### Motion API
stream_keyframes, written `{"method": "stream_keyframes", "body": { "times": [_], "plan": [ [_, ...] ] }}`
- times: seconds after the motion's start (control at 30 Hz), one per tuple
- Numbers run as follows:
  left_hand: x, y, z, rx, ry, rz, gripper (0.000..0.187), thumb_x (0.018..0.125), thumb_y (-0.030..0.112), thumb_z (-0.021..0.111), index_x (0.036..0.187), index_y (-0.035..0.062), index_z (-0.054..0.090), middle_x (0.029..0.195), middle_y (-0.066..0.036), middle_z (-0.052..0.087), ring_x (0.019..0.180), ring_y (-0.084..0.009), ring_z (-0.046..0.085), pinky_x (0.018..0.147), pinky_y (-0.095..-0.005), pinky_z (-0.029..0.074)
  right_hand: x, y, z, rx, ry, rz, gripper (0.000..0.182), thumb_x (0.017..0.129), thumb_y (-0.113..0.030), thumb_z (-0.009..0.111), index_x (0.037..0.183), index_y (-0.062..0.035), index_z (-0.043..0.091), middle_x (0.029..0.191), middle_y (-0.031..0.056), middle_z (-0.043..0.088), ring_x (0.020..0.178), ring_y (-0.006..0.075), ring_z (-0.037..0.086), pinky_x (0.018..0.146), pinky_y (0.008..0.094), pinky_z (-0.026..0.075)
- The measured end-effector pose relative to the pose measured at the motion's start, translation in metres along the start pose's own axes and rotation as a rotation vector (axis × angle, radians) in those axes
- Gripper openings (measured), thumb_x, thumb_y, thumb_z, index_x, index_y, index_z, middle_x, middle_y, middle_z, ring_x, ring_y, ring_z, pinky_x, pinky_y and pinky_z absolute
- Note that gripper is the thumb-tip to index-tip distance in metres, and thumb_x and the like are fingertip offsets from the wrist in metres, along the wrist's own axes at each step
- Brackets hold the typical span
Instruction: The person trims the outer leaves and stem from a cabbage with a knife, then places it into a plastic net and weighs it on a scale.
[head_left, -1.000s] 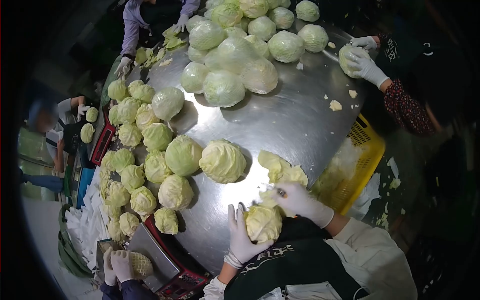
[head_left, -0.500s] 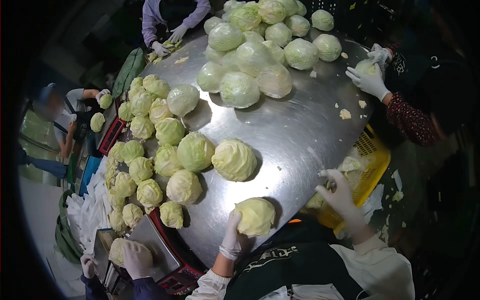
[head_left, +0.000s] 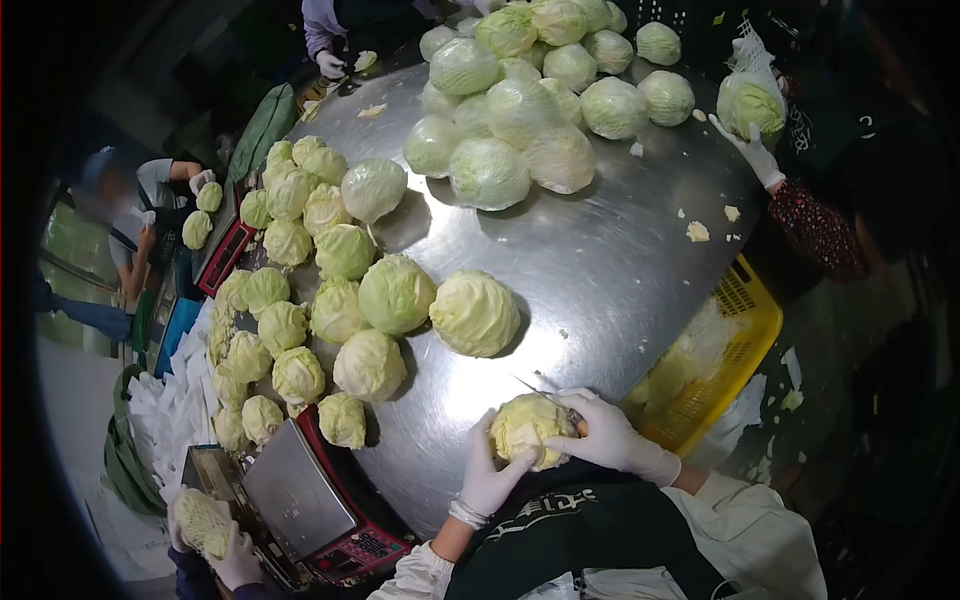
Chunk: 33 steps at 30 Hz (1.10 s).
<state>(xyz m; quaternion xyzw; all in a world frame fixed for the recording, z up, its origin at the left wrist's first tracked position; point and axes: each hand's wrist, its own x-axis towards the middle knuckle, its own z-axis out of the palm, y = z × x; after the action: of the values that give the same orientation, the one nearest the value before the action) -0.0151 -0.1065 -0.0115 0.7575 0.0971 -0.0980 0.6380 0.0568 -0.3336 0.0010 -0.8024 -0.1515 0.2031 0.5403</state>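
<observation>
1. Left hand (head_left: 488,482): gloved, fingers curling round the left side of the cabbage (head_left: 522,424), gripping it, thumb pressing low on the near side.
2. Right hand (head_left: 615,440): gloved, fingers closing on the small knife (head_left: 542,390), hand also bracing the cabbage's right side. Blade is pointing away over the head; exact finger placement on the handle is partly hidden.
3. Cabbage is sitting between both hands at the near edge of the metal table (head_left: 590,265), just in front of the apron (head_left: 600,520). Can't tell if it's touching the metal.
4. Handling, judging by looks: moderately heavy, firm core, outer leaves thin, crisp, tearing easily; gloves possibly slipping on smooth leaf. Best hold: palm cupping the lower side, fingers spreading wide, staying clear of the blade.
5. Around: unwrapped cabbages (head_left: 397,294) are crowding the left, wrapped cabbages (head_left: 489,173) are piling up at the far side, yellow crate (head_left: 764,335) is standing at right.
</observation>
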Motion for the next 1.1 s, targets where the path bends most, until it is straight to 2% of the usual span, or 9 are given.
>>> {"method": "stream_keyframes", "body": {
  "times": [0.2, 0.27, 0.33, 0.47, 0.63, 0.8, 0.87, 0.97, 1.1],
  "plan": [
    [0.019, 0.002, 0.009, 0.387, -0.016, 0.254, 0.087, 0.078, 0.027, 0.089, 0.145, 0.0001, 0.040, 0.136, -0.020, 0.046, 0.128, -0.0326, 0.049, 0.111, -0.0437, 0.042, 0.018, 0.008, -0.016, -0.096, 0.130, -0.062, 0.028, 0.094, -0.026, 0.070, 0.100, 0.0009, 0.067, 0.099, 0.0154, 0.069, 0.086, 0.0301, 0.071, 0.077, 0.0391, 0.056],
    [0.018, -0.002, 0.003, -0.116, -0.106, 0.117, 0.083, 0.078, 0.020, 0.088, 0.145, 0.0006, 0.042, 0.140, -0.018, 0.049, 0.131, -0.0312, 0.051, 0.112, -0.0414, 0.043, 0.024, 0.015, -0.035, 0.013, 0.318, 0.009, 0.024, 0.094, -0.024, 0.067, 0.094, -0.0002, 0.067, 0.089, 0.0175, 0.068, 0.076, 0.0311, 0.068, 0.069, 0.0410, 0.054],
    [0.015, -0.004, -0.012, -0.236, -0.096, 0.068, 0.079, 0.080, 0.016, 0.085, 0.145, 0.0009, 0.042, 0.143, -0.018, 0.049, 0.132, -0.0306, 0.052, 0.113, -0.0413, 0.043, 0.028, 0.062, -0.055, -0.162, 0.526, 0.132, 0.015, 0.091, -0.014, 0.068, 0.092, 0.0017, 0.068, 0.083, 0.0154, 0.067, 0.076, 0.0268, 0.066, 0.071, 0.0355, 0.052],
    [0.013, -0.013, -0.021, -0.805, 0.054, -0.257, 0.069, 0.088, 0.007, 0.072, 0.149, 0.0018, 0.040, 0.147, -0.016, 0.048, 0.133, -0.0294, 0.052, 0.113, -0.0437, 0.044, 0.014, 0.056, -0.076, -0.413, 0.649, -0.039, 0.019, 0.089, -0.015, 0.069, 0.105, -0.0038, 0.068, 0.105, 0.0112, 0.068, 0.081, 0.0252, 0.068, 0.072, 0.0342, 0.056],
    [0.014, -0.007, -0.005, -0.937, -0.006, -0.376, 0.062, 0.092, 0.008, 0.066, 0.149, 0.0044, 0.042, 0.146, -0.015, 0.051, 0.134, -0.0290, 0.051, 0.113, -0.0439, 0.044, 0.005, 0.014, -0.040, -0.034, 0.154, -0.023, 0.047, 0.087, -0.025, 0.080, 0.123, 0.0016, 0.065, 0.120, 0.0143, 0.067, 0.093, 0.0201, 0.068, 0.081, 0.0280, 0.055],
    [0.015, -0.008, 0.000, -0.604, -0.063, -0.145, 0.075, 0.086, 0.003, 0.075, 0.151, 0.0019, 0.036, 0.145, -0.017, 0.052, 0.131, -0.0280, 0.054, 0.111, -0.0427, 0.046, 0.024, -0.002, -0.024, 0.373, -0.147, 0.258, 0.058, 0.090, -0.031, 0.080, 0.128, 0.0074, 0.060, 0.116, 0.0180, 0.068, 0.103, 0.0140, 0.064, 0.090, 0.0287, 0.052],
    [0.011, 0.004, 0.000, -0.499, -0.054, -0.124, 0.077, 0.085, 0.001, 0.076, 0.150, 0.0011, 0.036, 0.144, -0.018, 0.052, 0.129, -0.0275, 0.055, 0.110, -0.0424, 0.047, 0.023, 0.005, -0.009, 0.476, -0.092, 0.105, 0.045, 0.091, -0.027, 0.077, 0.121, 0.0051, 0.064, 0.101, 0.0153, 0.071, 0.095, 0.0098, 0.063, 0.083, 0.0297, 0.053],
    [0.008, 0.000, -0.002, -0.386, -0.021, -0.098, 0.075, 0.085, 0.002, 0.077, 0.148, -0.0003, 0.036, 0.141, -0.019, 0.053, 0.126, -0.0271, 0.057, 0.108, -0.0414, 0.049, 0.020, 0.010, -0.013, 0.152, -0.117, 0.124, 0.029, 0.092, -0.020, 0.074, 0.110, 0.0025, 0.068, 0.086, 0.0134, 0.071, 0.080, 0.0118, 0.066, 0.073, 0.0314, 0.054],
    [0.002, -0.032, -0.008, -0.693, 0.108, -0.335, 0.061, 0.093, 0.013, 0.074, 0.142, 0.0025, 0.039, 0.137, -0.017, 0.055, 0.122, -0.0280, 0.059, 0.102, -0.0423, 0.053, 0.016, 0.040, -0.050, -0.089, 0.381, 0.131, 0.023, 0.091, -0.015, 0.070, 0.107, 0.0016, 0.069, 0.086, 0.0141, 0.070, 0.072, 0.0207, 0.067, 0.069, 0.0326, 0.055]
  ]
}}
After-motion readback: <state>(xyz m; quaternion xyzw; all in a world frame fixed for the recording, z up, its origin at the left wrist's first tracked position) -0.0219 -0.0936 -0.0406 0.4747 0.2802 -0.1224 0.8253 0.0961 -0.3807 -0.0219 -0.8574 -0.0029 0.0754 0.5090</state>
